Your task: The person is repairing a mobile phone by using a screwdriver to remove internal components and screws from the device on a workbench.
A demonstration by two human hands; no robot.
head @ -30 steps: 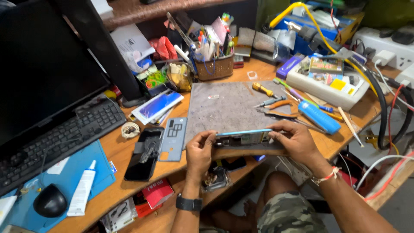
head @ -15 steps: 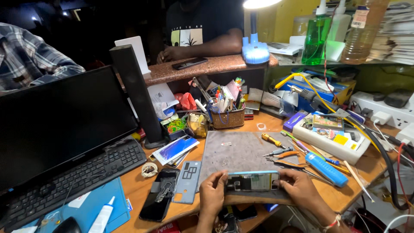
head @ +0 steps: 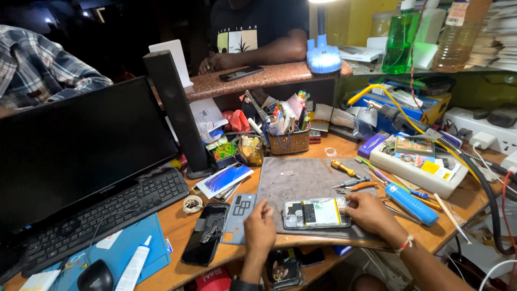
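Head view shows an opened phone (head: 316, 213) lying back-up on the grey mat (head: 301, 183) at the near edge of the desk (head: 177, 242), its battery and board exposed. It sits between the two hands. The right hand (head: 371, 211) grips its right end, fingers curled over the top edge and thumb at the near side. The left hand (head: 260, 228) rests just beside its left end, fingers folded loosely inward; whether they actually pinch the frame I cannot tell, since the knuckles hide the tips.

To do this well, I judge the phone should stay flat on the mat, steadied from both ends, with pressure kept on the frame rather than on the bare battery or ribbon cables. Tools lie within reach to the right: a screwdriver (head: 344, 169) with a yellow handle, tweezers (head: 351, 184), a blue tool (head: 412, 203). A grey back cover (head: 238, 211) and a dark phone (head: 204, 234) lie left of the mat.

Both forearms come up from the bottom edge, wrists low, the right one wearing a thread band, palms turned down and inward toward each other
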